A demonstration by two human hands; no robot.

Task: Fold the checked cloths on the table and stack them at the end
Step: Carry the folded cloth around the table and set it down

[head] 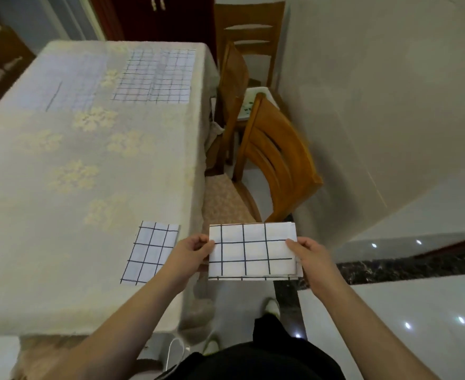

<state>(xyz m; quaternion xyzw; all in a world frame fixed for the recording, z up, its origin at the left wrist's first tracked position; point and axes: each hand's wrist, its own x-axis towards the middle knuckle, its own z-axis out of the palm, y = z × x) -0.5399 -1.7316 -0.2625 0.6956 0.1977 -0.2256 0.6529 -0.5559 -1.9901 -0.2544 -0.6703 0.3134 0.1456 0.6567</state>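
both hands, left [191,249] and right [309,255], pinched a folded cloth [251,250] off the bench [61,160] edge; another folded cloth [150,252] lay beside.

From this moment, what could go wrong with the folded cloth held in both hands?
1. The held folded cloth hangs in the air past the table edge, pinched only at its two short ends by the left hand and right hand; its layers may slip open or fall to the floor.
2. The small folded cloth lies close to the table edge; stacking carelessly may push it off.
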